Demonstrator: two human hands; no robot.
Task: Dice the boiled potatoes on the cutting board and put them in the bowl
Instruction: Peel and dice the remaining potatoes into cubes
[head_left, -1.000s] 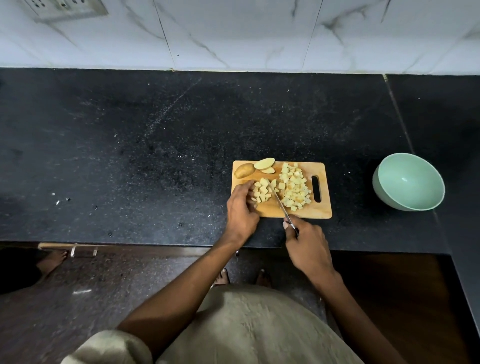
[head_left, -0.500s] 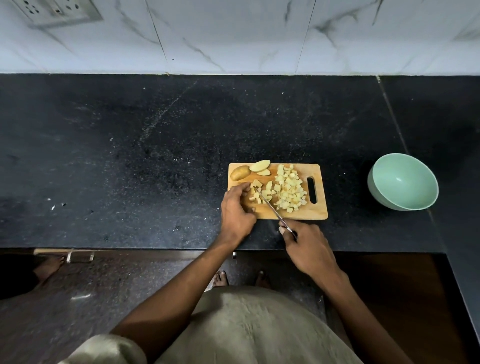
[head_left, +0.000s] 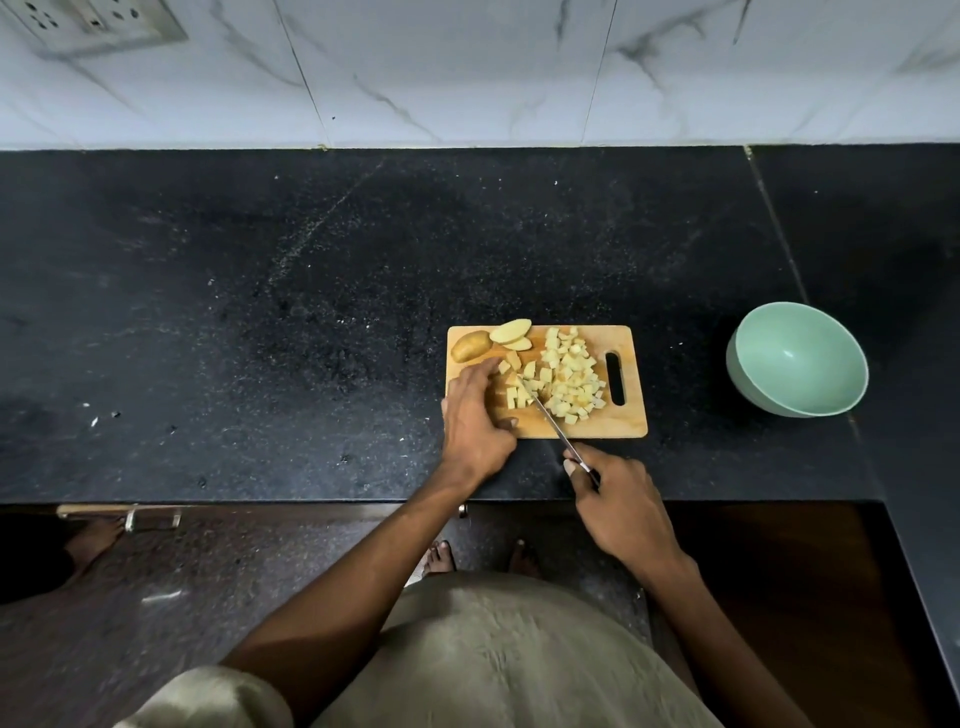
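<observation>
A wooden cutting board (head_left: 631, 423) lies on the black counter. A heap of diced potato (head_left: 569, 382) covers its middle. An unpeeled potato piece (head_left: 470, 345) and two pale slices (head_left: 511, 332) sit at its far left corner. My left hand (head_left: 475, 415) rests on the board's left part, fingers beside a few cubes (head_left: 514, 397). My right hand (head_left: 615, 499) grips a knife (head_left: 550, 421) whose blade reaches into the cubes. A mint-green bowl (head_left: 797, 361) stands empty to the right of the board.
The black counter (head_left: 260, 322) stretches far to the left with a few crumbs on it. A white marble-tiled wall (head_left: 467, 73) with a socket plate (head_left: 93, 23) rises behind. The counter's front edge runs just under my hands. A bare foot shows on the floor at left.
The knife blade has shifted left into the small group of cubes by my left hand. My left fingers have drawn slightly back and left. The view has tilted a little.
</observation>
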